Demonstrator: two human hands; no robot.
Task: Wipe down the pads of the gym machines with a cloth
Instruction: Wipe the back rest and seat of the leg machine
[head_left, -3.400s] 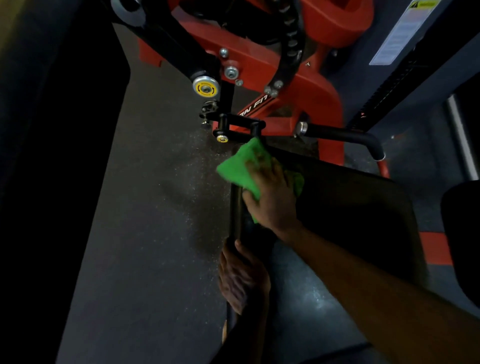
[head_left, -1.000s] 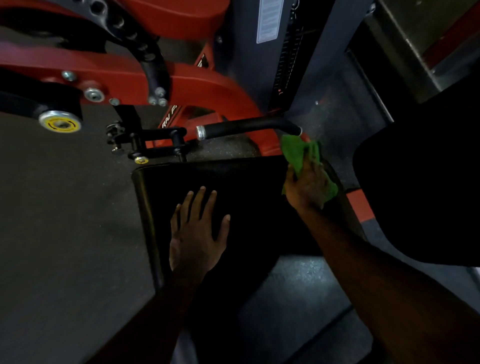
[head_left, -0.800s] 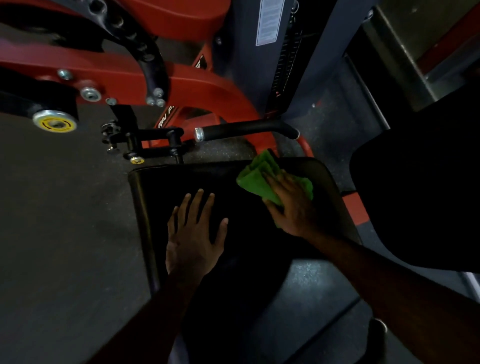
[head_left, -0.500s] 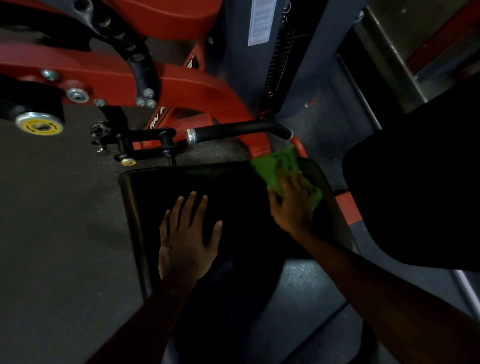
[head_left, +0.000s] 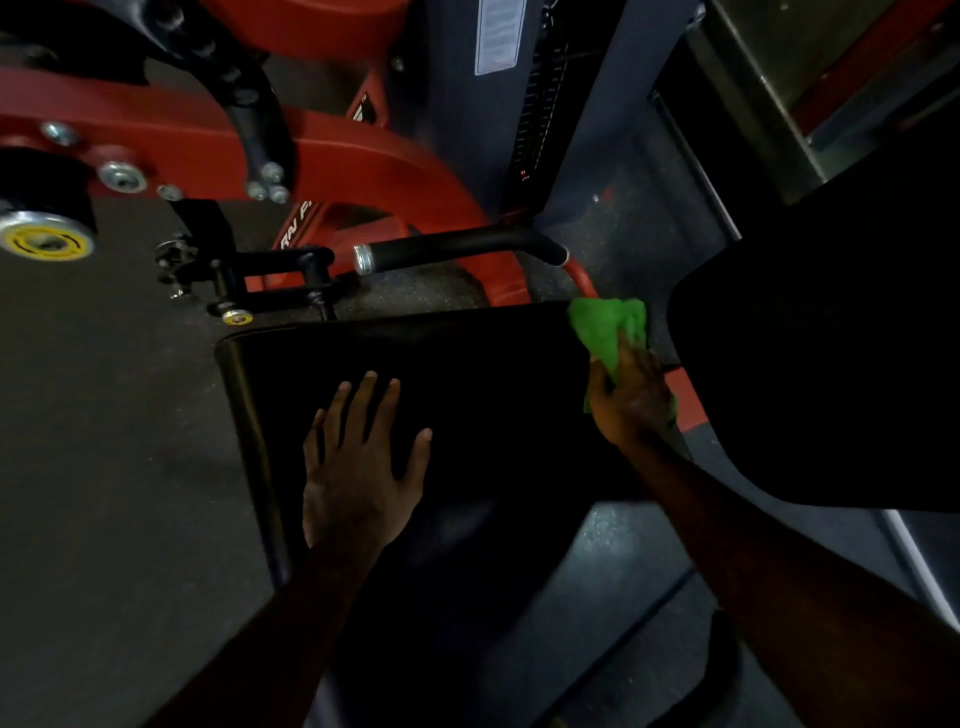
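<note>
A black seat pad (head_left: 467, 384) of a red gym machine fills the middle of the view. My left hand (head_left: 358, 467) lies flat on the pad with fingers spread, holding nothing. My right hand (head_left: 631, 400) grips a green cloth (head_left: 605, 327) and presses it against the pad's far right corner. Part of the cloth is bunched under my palm.
The red machine frame (head_left: 337, 156) and a black handle bar (head_left: 457, 249) stand just beyond the pad. A second black pad (head_left: 831, 338) lies close on the right. A grey weight-stack column (head_left: 493, 130) rises behind. Grey rubber floor (head_left: 104, 467) spreads to the left.
My right hand has wiped the cloth back and forth along the pad's far edge and now sits at its right corner. My left hand has stayed flat on the pad.
</note>
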